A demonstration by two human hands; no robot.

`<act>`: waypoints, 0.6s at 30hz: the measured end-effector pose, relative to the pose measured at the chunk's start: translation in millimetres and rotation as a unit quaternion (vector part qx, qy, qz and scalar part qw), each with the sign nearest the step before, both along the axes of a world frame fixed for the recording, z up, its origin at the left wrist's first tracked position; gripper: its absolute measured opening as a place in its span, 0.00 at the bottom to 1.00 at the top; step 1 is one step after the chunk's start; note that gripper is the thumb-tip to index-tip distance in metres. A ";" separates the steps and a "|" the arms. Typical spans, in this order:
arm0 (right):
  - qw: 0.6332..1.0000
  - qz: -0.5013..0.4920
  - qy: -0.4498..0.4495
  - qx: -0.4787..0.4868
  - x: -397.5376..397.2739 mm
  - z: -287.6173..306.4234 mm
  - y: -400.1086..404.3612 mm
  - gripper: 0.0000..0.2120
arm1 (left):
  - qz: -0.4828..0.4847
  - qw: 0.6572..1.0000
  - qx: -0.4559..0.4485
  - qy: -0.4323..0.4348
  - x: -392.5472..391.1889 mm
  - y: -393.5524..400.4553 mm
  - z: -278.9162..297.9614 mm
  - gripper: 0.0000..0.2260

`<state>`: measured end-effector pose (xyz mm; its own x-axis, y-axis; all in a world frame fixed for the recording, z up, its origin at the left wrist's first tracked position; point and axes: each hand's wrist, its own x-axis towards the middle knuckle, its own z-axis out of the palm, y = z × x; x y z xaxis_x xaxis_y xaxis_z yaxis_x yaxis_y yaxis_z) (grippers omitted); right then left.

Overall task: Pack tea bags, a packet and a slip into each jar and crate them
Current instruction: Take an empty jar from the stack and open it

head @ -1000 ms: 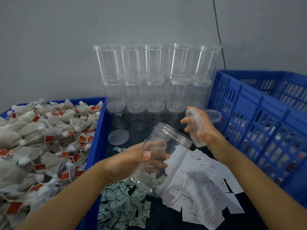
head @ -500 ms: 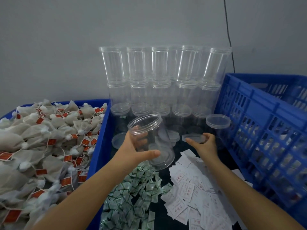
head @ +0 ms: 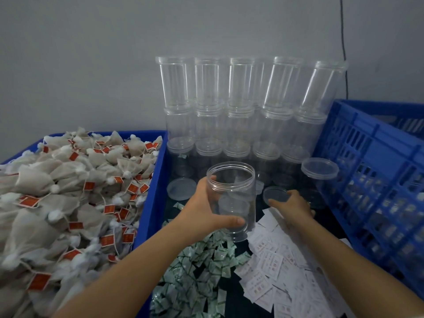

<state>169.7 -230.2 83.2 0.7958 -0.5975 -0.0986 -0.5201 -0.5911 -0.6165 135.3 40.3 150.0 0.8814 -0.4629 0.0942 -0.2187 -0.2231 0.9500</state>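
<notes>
Clear open jar, no lid, upright, held off the dark tabletop by left hand wrapped round its side; its clear lid lies flat just to the right w/ right hand resting on its near edge, grip hard to make out. Tea bags, beige w/ red tags & white tufts, heaped in blue bin at left; green-white packets piled in front of jar, white slips w/ red print spread beside them. Blue slotted crate stands at right, contents unclear through the slots.
</notes>
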 end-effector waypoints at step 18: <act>0.881 0.276 -0.218 0.318 -100.0 67.0 107.2 0.47 | -0.047 0.988 0.135 -0.053 -23.3 -1.1 32.7 0.43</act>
<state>69.7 -123.0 150.2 0.9927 -0.0422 0.1126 0.1055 -0.1435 -0.9840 112.0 39.1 182.6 0.8251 -0.5632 0.0445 -0.3451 -0.4399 0.8291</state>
